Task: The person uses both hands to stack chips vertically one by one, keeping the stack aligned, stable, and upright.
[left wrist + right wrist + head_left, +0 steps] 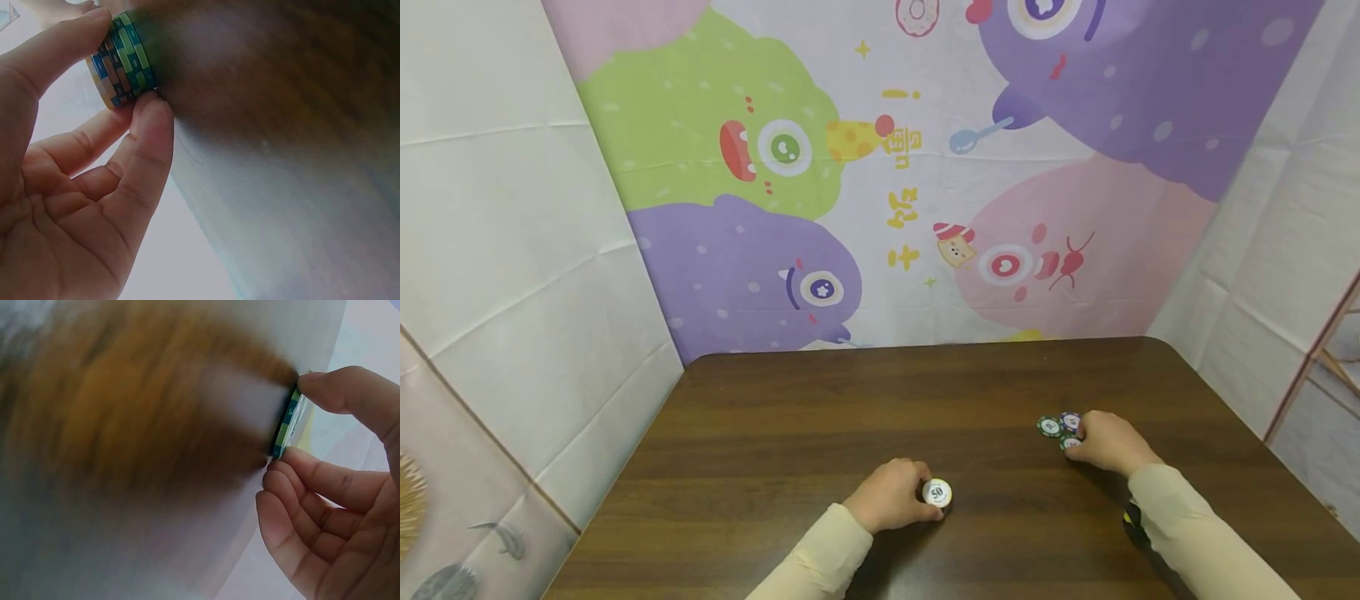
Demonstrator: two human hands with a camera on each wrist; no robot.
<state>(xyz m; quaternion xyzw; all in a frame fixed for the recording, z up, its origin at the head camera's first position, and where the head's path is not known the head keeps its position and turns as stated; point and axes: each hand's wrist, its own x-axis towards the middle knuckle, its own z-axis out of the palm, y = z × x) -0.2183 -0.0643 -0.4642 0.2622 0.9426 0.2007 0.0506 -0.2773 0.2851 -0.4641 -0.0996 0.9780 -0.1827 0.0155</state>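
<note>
Head view: midway between left and right edges of the desk (737, 433), with part-curled left hand (889, 497), grips a chip stack (937, 493) around its sides, probably to keep it squared. Toward the desk's far right corner, beside a flat green chip (1049, 427), pinches a green-edged chip (285, 428) across its rim with half-curled right hand (1108, 442), likely for want of height; cannot tell if holding the purple chip (1071, 420) too.
</note>
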